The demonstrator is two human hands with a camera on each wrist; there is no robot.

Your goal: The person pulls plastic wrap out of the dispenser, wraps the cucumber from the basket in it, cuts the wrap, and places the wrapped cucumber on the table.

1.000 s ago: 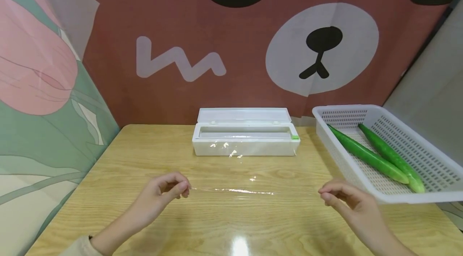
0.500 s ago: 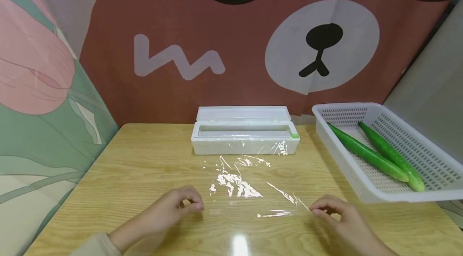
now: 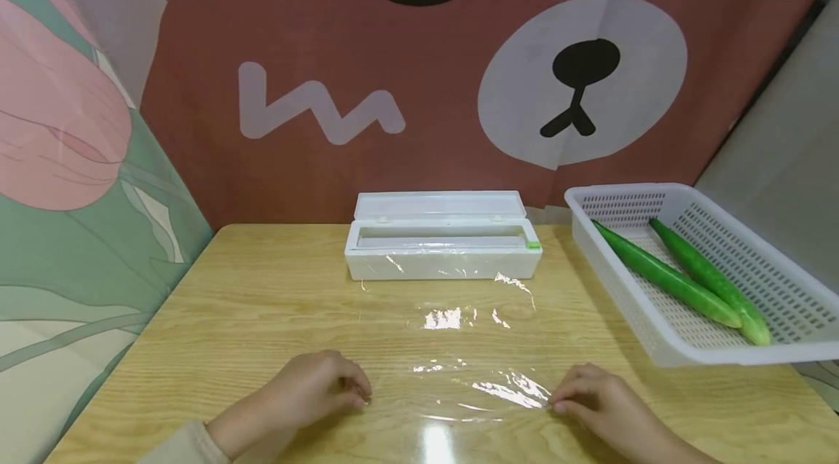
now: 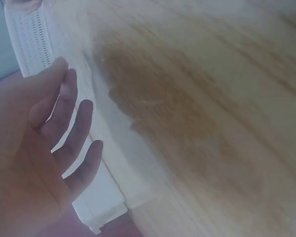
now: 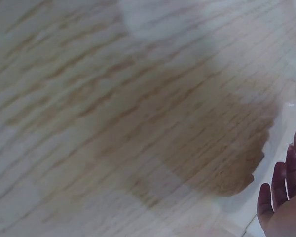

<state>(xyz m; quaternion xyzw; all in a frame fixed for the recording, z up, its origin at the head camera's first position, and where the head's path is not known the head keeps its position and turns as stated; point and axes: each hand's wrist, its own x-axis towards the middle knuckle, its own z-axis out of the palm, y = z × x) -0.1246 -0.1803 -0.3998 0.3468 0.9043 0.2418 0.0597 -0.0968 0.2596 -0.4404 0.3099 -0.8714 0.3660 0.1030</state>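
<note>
A clear sheet of cling film [image 3: 442,319] runs from a white cling film dispenser [image 3: 443,266] toward me, low over the wooden table. Its near right corner is pinched between the thumb and fingertips of my right hand [image 3: 606,404]. My left hand [image 3: 314,392] pinches at the near left side, thumb against index finger, the other fingers spread in the left wrist view. The film's edge at that hand is hard to see. The dispenser's lid [image 3: 439,205] stands raised, and a green piece [image 3: 533,245] sits at its right end.
On the right stands a white perforated basket [image 3: 612,296] holding two cucumbers, one [image 3: 665,273] beside the other [image 3: 714,280]. Behind the table [image 3: 216,304] hangs a printed cloth [image 3: 446,107]. Light glares off the table's near middle.
Both hands have come nearer to me and lower, the left also shifting right and the right slightly left. More film lies stretched out from the dispenser, closer to the tabletop.
</note>
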